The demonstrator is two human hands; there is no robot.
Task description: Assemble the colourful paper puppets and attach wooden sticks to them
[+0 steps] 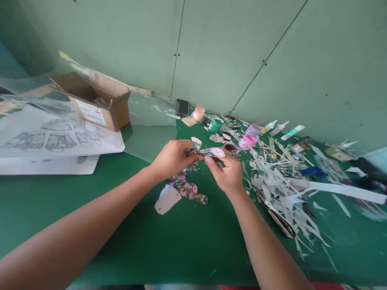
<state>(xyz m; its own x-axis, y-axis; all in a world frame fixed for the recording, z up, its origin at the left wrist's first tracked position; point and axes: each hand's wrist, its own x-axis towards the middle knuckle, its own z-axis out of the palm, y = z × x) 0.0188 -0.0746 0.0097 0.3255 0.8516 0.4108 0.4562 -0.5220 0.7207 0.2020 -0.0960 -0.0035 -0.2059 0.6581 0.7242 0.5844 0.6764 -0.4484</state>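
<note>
Between my two hands, above the green table (127, 233), is a small painted cutout piece (211, 152) with a pink end and multicoloured patterning. My left hand (173, 159) is closed on its left part, where another painted end sticks up. My right hand (226, 171) pinches it from the right with thumb and fingers. How the parts join is hidden by my fingers. Just below lie several more painted pieces (193, 195), pink, blue and green, overlapping one another. A white cutout (167, 200) with small holes lies beside them.
At left stand an open cardboard box (119, 112) and printed drawing sheets (54, 141). Paint jars, such as a green jar (215, 125) and a pink jar (247, 141), line the back. White paper scraps (290, 205), sticks and scissors (276, 217) crowd the right.
</note>
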